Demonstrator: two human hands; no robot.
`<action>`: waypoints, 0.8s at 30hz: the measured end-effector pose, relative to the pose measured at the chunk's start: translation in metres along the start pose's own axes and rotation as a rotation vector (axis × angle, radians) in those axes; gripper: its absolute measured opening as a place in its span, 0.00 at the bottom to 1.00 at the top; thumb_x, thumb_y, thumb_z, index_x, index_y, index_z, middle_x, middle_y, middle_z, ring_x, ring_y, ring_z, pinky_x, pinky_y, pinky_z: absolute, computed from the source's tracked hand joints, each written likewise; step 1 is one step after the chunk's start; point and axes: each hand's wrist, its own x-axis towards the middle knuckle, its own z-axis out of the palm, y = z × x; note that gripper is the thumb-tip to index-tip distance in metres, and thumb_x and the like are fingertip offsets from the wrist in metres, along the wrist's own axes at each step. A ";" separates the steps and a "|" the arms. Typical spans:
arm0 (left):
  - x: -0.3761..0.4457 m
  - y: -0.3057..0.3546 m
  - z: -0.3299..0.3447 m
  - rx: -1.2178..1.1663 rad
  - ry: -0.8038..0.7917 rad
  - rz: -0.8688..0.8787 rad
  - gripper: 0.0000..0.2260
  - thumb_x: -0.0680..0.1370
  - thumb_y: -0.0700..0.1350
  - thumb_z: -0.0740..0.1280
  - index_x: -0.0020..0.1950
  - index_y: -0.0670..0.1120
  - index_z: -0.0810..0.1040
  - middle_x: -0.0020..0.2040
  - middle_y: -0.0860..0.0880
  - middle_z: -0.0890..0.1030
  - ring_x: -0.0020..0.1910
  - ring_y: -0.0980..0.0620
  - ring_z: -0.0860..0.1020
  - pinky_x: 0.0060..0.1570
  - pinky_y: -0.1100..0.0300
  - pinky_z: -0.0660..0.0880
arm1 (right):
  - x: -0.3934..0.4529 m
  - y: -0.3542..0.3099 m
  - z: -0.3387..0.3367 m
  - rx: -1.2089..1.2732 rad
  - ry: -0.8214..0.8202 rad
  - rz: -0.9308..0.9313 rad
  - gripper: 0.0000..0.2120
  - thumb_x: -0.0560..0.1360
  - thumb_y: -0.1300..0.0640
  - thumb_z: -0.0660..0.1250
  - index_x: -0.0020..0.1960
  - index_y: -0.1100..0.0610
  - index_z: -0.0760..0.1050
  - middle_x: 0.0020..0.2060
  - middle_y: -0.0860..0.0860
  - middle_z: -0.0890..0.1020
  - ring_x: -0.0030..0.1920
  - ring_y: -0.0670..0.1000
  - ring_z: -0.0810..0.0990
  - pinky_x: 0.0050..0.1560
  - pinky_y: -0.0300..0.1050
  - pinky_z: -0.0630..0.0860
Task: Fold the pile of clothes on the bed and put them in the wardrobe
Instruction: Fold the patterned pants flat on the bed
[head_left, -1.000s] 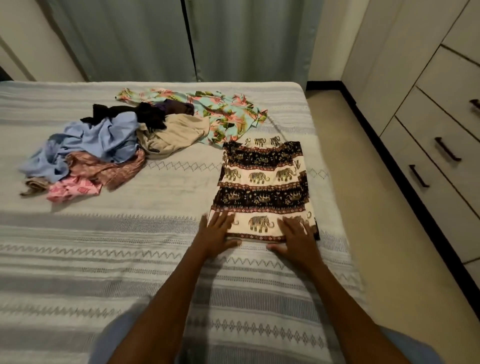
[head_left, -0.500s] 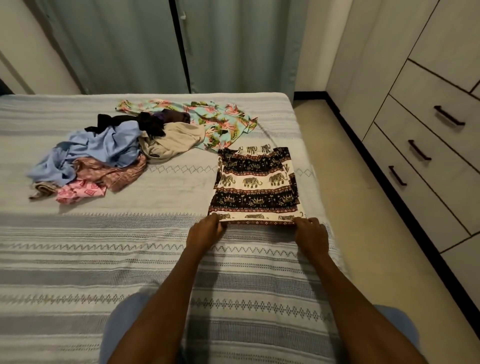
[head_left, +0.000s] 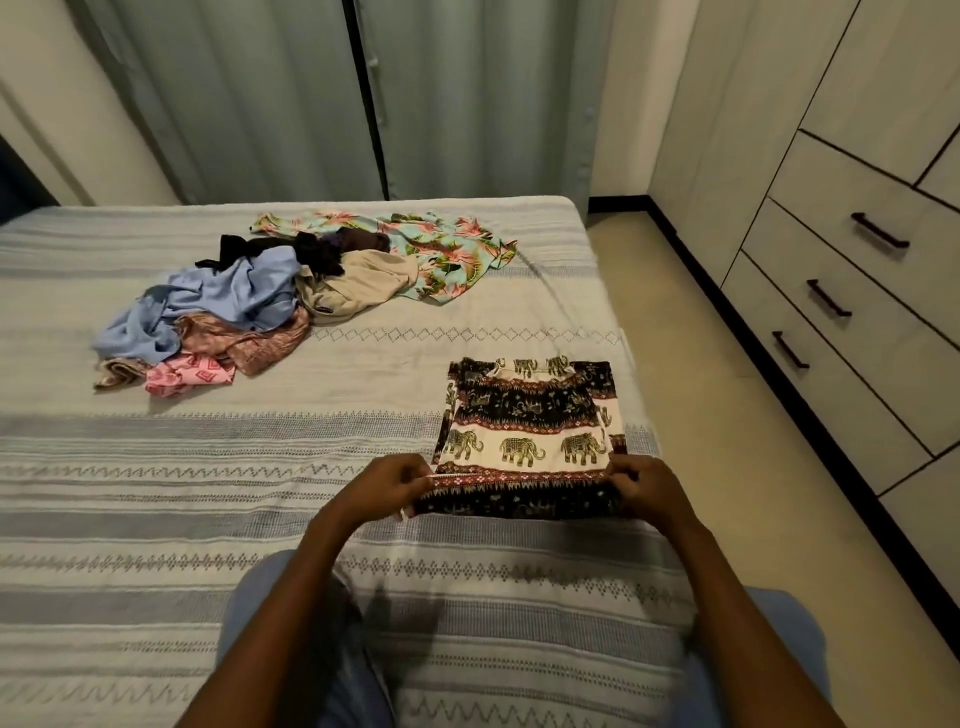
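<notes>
An elephant-print garment (head_left: 527, 426) in black, cream and red lies folded near the right edge of the striped bed (head_left: 218, 499). My left hand (head_left: 387, 486) pinches its near left corner and my right hand (head_left: 644, 486) pinches its near right corner, with the near edge lifted off the bed. Farther back lies the unfolded pile: a light blue garment (head_left: 218, 304), a beige one (head_left: 358, 286), a floral turquoise one (head_left: 441, 249), dark pieces (head_left: 311, 249), a brownish-pink one (head_left: 260, 345) and a pink patterned one (head_left: 187, 376).
The wardrobe (head_left: 852, 208) with shut drawers and dark handles stands along the right wall, across a strip of bare floor (head_left: 691, 415). Grey-green curtains (head_left: 291, 98) hang behind the bed. My knees in blue trousers show at the bottom.
My hands went from resting flat on the garment's near end to pinching its near corners. The near edge has been lifted and the garment looks shorter.
</notes>
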 end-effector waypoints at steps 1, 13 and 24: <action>0.006 0.001 -0.002 0.012 0.044 0.006 0.03 0.81 0.45 0.68 0.49 0.46 0.78 0.40 0.43 0.84 0.34 0.48 0.84 0.30 0.58 0.80 | 0.004 0.000 -0.001 -0.008 0.002 0.014 0.07 0.70 0.51 0.62 0.36 0.47 0.78 0.33 0.45 0.81 0.33 0.42 0.76 0.33 0.41 0.68; 0.172 0.021 -0.009 0.182 0.455 -0.083 0.07 0.83 0.43 0.63 0.56 0.42 0.79 0.50 0.43 0.83 0.47 0.45 0.81 0.41 0.56 0.72 | 0.139 0.010 -0.004 -0.249 0.179 0.120 0.14 0.80 0.59 0.58 0.61 0.49 0.77 0.57 0.52 0.82 0.51 0.57 0.80 0.44 0.50 0.76; 0.307 -0.004 -0.007 0.152 0.560 -0.106 0.10 0.82 0.42 0.61 0.57 0.39 0.79 0.54 0.41 0.80 0.54 0.42 0.78 0.48 0.56 0.69 | 0.257 0.043 0.017 -0.378 0.212 0.215 0.17 0.78 0.63 0.58 0.63 0.52 0.76 0.58 0.54 0.81 0.53 0.59 0.79 0.48 0.51 0.75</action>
